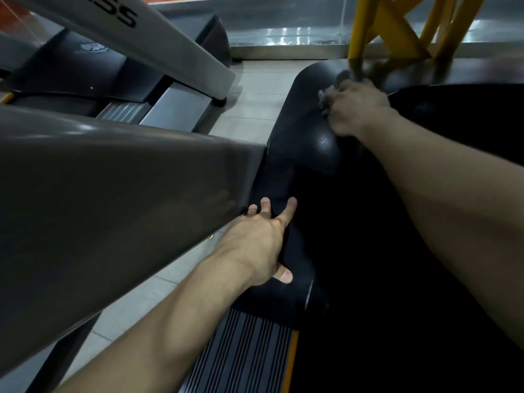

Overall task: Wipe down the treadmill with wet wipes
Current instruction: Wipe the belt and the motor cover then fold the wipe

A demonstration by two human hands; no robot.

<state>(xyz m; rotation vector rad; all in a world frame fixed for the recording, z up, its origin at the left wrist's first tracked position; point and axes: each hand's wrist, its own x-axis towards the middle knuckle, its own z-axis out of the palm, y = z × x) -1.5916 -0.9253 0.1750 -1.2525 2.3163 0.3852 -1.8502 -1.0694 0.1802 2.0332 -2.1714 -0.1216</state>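
Black letters "ESS", cut off by the frame, on neighbouring machine's grey upright (158, 38)

Two hands (261, 245) (357, 109); two treadmills (306, 131) (85, 69); one wipe (326, 97); one yellow frame (397, 26).

Left hand (255, 245), frame centre: forearm enters from lower left, palm down, fingers straight and spread. Right hand (357, 109), upper right: blurred, fingers curled, gripping a wipe (324, 98).

Gym floor, treadmill (306, 154) beside a second treadmill (85, 75), tiled floor (255, 95)
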